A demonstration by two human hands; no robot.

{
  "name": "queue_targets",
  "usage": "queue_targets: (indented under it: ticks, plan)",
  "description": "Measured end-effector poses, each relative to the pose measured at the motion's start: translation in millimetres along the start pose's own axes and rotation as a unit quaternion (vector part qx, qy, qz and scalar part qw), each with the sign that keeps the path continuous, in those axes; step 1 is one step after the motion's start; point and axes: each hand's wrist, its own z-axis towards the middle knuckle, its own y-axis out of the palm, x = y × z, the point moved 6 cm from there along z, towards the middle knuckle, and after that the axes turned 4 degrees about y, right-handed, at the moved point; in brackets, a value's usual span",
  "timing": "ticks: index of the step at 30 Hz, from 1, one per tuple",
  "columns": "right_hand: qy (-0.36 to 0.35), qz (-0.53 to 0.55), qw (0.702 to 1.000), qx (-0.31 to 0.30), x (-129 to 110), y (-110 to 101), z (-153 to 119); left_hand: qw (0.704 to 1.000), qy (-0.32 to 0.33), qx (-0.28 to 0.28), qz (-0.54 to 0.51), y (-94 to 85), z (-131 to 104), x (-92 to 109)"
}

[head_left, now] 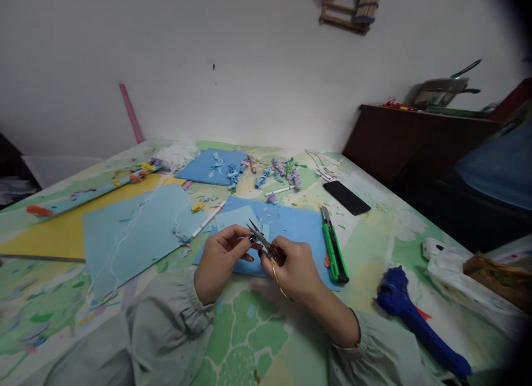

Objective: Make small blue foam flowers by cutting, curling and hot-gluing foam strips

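Note:
My right hand (295, 264) is wrapped round a small pair of scissors (261, 239) with a gold handle. Their blades point up and to the left, slightly parted. Beside the blades, my left hand (226, 253) has thumb and fingers pinched together; what lies between them is too small to make out. Both hands are over a blue foam sheet (286, 219). A smaller light blue piece (236, 217) lies on that sheet, just beyond my left hand. A green box cutter (333, 247) rests along the sheet's right edge.
A light blue sheet (137, 225) overlaps a yellow board (41, 236) on the left. Curled foam pieces (264, 177) and scraps lie farther back. A black phone (346, 197) and a blue plastic tool (419, 319) are on the right. The wall (266, 97) closes off the back.

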Motion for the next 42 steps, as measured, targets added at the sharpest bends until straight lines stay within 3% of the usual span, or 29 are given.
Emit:
queue_targets:
  ticks: [42]
  plan:
    - [0.0,-0.041,0.999,0.0,1.0,-4.0,0.7,1.0,0.006,0.026,0.013,-5.4,1.8,3.1]
